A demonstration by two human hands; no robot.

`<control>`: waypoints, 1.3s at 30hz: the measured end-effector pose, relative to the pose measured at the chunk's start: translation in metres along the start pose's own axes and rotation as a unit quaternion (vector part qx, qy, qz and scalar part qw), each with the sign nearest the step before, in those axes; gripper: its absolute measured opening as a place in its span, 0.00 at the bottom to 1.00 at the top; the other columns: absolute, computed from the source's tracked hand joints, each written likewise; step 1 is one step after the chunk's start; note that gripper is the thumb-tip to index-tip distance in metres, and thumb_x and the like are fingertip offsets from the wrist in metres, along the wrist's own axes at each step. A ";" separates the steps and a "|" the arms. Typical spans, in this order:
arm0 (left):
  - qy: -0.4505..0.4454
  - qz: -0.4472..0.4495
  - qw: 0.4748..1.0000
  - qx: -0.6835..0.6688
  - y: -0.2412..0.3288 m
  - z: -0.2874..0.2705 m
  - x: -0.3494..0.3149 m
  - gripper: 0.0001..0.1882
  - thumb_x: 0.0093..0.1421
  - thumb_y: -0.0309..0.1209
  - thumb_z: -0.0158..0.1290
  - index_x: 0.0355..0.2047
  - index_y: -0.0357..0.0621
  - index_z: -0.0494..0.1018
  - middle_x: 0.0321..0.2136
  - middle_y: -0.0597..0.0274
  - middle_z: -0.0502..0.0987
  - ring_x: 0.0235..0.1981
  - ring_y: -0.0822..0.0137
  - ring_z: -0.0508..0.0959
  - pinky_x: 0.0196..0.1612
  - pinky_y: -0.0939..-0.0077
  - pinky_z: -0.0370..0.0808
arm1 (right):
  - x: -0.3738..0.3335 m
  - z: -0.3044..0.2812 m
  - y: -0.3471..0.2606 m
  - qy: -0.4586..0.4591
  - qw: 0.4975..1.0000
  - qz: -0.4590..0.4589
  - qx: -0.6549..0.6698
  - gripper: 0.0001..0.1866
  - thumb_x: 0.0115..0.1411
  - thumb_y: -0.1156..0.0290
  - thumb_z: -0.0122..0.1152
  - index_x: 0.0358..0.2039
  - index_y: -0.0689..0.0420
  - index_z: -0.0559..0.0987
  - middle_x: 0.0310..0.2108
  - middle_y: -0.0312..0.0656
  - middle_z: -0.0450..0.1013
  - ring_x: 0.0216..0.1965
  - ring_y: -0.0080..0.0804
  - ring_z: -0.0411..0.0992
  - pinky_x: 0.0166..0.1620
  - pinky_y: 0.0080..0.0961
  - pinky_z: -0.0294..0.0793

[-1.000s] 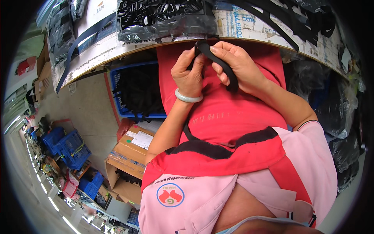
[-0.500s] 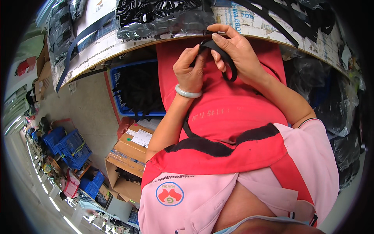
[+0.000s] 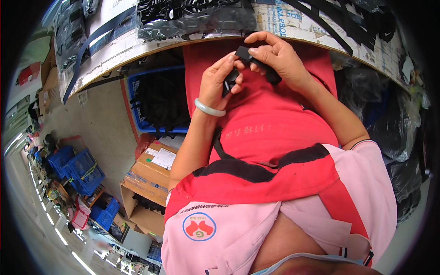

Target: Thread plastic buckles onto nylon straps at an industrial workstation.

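Both my hands are raised over my red apron, just short of the table's edge. My right hand is closed on a black webbing strap, its flat end pointing toward my left fingertips. The strap curls down in a bend below my right fingers. My left hand, with a pale bangle on its wrist, is closed around a small black plastic piece that looks like a buckle, partly hidden by the fingers. Its thumb and forefinger meet at the strap's end; whether buckle and strap are joined I cannot tell.
On the table, a clear bag of black buckles lies ahead, with black straps to the right. Below left are a blue crate of black items and cardboard boxes. Dark plastic bags are at the right.
The strap's loop has shortened and its flat end now shows between my hands. My left hand has shifted slightly left and turned, and the buckle-like piece in it has come into view.
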State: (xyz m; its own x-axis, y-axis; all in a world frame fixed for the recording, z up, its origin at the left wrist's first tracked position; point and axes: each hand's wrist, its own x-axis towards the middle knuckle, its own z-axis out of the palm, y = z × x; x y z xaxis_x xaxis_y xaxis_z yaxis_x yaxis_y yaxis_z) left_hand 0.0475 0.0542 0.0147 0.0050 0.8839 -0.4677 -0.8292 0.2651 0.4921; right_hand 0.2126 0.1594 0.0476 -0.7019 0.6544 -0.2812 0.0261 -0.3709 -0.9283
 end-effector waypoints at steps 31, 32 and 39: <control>0.152 0.215 0.933 0.243 -0.019 0.014 -0.006 0.09 0.60 0.29 0.58 0.36 0.35 0.79 0.20 0.65 0.77 0.15 0.78 0.74 0.15 0.88 0.65 | -0.011 0.009 -0.007 0.006 0.987 0.103 -0.127 0.10 0.60 0.67 0.61 0.29 0.60 0.73 0.21 0.34 0.72 0.17 0.16 0.70 0.19 0.13 0.70; 0.146 0.234 0.928 0.250 -0.020 0.013 -0.007 0.08 0.59 0.28 0.59 0.36 0.36 0.79 0.21 0.66 0.76 0.16 0.79 0.74 0.16 0.88 0.64 | -0.009 0.009 -0.006 0.005 0.986 0.119 -0.121 0.10 0.60 0.67 0.62 0.29 0.60 0.73 0.21 0.34 0.72 0.17 0.16 0.70 0.19 0.13 0.70; 0.090 0.283 0.909 0.292 -0.015 0.008 -0.006 0.06 0.58 0.24 0.58 0.36 0.36 0.80 0.25 0.68 0.74 0.17 0.80 0.73 0.17 0.88 0.63 | -0.003 0.007 0.004 -0.013 0.990 0.137 -0.040 0.11 0.59 0.66 0.63 0.31 0.59 0.73 0.21 0.34 0.72 0.17 0.17 0.70 0.19 0.14 0.70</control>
State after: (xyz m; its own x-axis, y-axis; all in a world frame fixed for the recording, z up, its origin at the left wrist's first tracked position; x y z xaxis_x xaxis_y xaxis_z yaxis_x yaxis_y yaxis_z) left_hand 0.0641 0.0482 0.0160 -0.4650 0.8791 -0.1042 -0.2321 -0.0074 0.9727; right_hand 0.2102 0.1514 0.0465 -0.6787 0.5183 -0.5203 0.2740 -0.4787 -0.8342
